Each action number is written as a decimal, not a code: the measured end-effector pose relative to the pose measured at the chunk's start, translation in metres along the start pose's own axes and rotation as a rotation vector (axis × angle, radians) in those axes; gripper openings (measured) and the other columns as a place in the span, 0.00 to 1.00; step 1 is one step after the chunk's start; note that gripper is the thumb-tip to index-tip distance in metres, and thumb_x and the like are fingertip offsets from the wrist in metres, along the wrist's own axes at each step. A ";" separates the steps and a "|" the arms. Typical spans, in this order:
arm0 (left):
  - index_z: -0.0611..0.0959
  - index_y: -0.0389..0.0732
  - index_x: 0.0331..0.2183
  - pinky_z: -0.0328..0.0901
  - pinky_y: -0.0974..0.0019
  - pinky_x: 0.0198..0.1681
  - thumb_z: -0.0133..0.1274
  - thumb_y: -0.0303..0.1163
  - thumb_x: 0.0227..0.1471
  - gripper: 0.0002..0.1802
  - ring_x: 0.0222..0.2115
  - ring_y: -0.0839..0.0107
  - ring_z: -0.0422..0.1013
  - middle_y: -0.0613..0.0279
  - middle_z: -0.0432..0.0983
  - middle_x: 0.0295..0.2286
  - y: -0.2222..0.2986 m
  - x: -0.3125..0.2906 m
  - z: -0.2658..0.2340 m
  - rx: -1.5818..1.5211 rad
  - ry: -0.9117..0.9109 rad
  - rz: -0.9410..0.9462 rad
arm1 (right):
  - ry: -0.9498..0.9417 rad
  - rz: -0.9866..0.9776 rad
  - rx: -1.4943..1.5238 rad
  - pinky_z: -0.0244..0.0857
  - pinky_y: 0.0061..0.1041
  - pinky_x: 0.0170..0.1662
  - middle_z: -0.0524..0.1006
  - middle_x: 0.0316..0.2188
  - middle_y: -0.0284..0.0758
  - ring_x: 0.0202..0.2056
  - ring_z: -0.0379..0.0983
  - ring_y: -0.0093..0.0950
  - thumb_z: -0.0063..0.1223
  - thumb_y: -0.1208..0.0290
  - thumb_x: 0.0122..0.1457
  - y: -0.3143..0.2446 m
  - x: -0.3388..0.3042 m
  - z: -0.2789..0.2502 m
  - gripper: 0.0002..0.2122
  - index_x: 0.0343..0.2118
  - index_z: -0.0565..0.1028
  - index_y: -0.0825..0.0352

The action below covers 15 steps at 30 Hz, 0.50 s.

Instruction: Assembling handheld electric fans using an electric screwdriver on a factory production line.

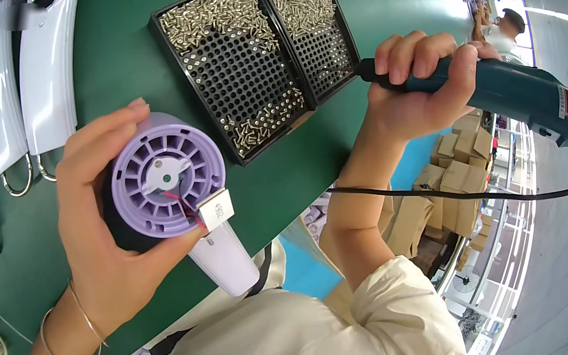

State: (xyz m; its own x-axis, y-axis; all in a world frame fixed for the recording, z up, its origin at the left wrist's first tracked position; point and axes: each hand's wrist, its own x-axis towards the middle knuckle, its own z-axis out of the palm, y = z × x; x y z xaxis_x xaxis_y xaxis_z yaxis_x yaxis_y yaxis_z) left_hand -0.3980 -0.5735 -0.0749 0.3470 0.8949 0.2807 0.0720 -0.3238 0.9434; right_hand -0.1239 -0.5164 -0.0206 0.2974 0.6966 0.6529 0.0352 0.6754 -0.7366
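Note:
My left hand [96,210] is wrapped round a lilac fan housing [168,175] with a white handle [227,263]. Its open round end faces up and shows a ring of slots, a hub, and red and black wires. A small white labelled block [215,209] hangs on those wires at the rim. In my right hand [419,81] is a dark green electric screwdriver [524,93], its tip pointing left over the screw trays. The left black tray [235,72] and the right black tray [317,42] hold many small screws, some standing in the holes.
White curved shells [55,66] with metal loops lie along the left of the green table [113,25]. The screwdriver's black cord [485,199] crosses my right forearm. Cardboard boxes [453,186] stand below the table at the right. Another person [502,32] sits at the far right.

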 end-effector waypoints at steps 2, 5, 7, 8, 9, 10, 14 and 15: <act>0.63 0.40 0.51 0.59 0.55 0.58 0.65 0.23 0.31 0.44 0.56 0.53 0.60 0.46 0.61 0.51 -0.001 -0.001 -0.001 -0.027 -0.003 -0.006 | 0.000 0.025 0.012 0.58 0.26 0.12 0.61 0.13 0.34 0.09 0.56 0.24 0.37 0.69 0.63 -0.001 -0.002 0.002 0.14 0.50 0.56 0.60; 0.63 0.39 0.51 0.58 0.57 0.59 0.66 0.22 0.32 0.43 0.55 0.54 0.61 0.46 0.61 0.52 -0.001 0.000 0.002 -0.056 -0.002 0.002 | -0.027 0.052 0.065 0.59 0.27 0.14 0.61 0.15 0.32 0.11 0.56 0.23 0.32 0.64 0.66 -0.006 -0.002 -0.003 0.12 0.50 0.57 0.54; 0.63 0.39 0.51 0.59 0.58 0.58 0.67 0.21 0.32 0.43 0.55 0.55 0.61 0.47 0.61 0.52 0.001 0.000 0.002 -0.046 -0.005 0.006 | -0.103 0.030 0.093 0.56 0.24 0.14 0.61 0.16 0.29 0.11 0.56 0.22 0.29 0.57 0.66 -0.021 0.007 -0.008 0.12 0.50 0.59 0.48; 0.64 0.39 0.51 0.60 0.58 0.58 0.68 0.22 0.32 0.44 0.55 0.55 0.61 0.46 0.61 0.52 0.001 -0.003 0.000 -0.010 -0.008 -0.043 | -0.077 0.011 0.134 0.54 0.23 0.14 0.61 0.15 0.28 0.11 0.55 0.21 0.30 0.56 0.66 -0.020 0.006 -0.003 0.13 0.49 0.62 0.50; 0.64 0.39 0.51 0.60 0.58 0.57 0.69 0.22 0.32 0.44 0.55 0.54 0.62 0.47 0.62 0.52 0.004 -0.001 0.001 -0.032 -0.010 -0.050 | -0.123 -0.005 0.156 0.53 0.23 0.13 0.62 0.16 0.28 0.11 0.55 0.19 0.32 0.55 0.65 -0.033 0.011 0.002 0.13 0.47 0.66 0.53; 0.65 0.38 0.50 0.61 0.59 0.56 0.69 0.22 0.31 0.43 0.54 0.55 0.63 0.48 0.63 0.51 0.002 0.000 0.004 -0.027 0.019 0.012 | -0.189 -0.037 0.199 0.52 0.21 0.14 0.63 0.17 0.27 0.12 0.56 0.19 0.35 0.54 0.65 -0.045 0.015 0.010 0.14 0.44 0.68 0.57; 0.66 0.38 0.50 0.62 0.61 0.54 0.69 0.21 0.30 0.43 0.53 0.57 0.64 0.49 0.65 0.50 0.004 -0.003 0.002 -0.053 0.030 -0.058 | -0.266 0.002 0.381 0.52 0.19 0.15 0.65 0.16 0.23 0.12 0.59 0.17 0.52 0.57 0.55 -0.068 0.007 0.069 0.15 0.34 0.70 0.66; 0.66 0.38 0.50 0.63 0.61 0.54 0.69 0.21 0.30 0.43 0.52 0.57 0.65 0.49 0.65 0.50 0.004 -0.002 0.002 -0.039 0.032 -0.043 | -0.308 0.022 0.450 0.53 0.19 0.15 0.66 0.16 0.24 0.12 0.60 0.17 0.53 0.57 0.55 -0.069 0.002 0.083 0.17 0.34 0.70 0.69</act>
State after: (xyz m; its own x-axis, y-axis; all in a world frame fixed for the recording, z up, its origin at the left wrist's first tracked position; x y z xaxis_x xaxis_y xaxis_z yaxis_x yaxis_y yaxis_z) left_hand -0.3963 -0.5768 -0.0724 0.3142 0.9172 0.2451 0.0492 -0.2736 0.9606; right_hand -0.2049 -0.5413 0.0465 -0.0025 0.7047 0.7095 -0.3994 0.6497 -0.6468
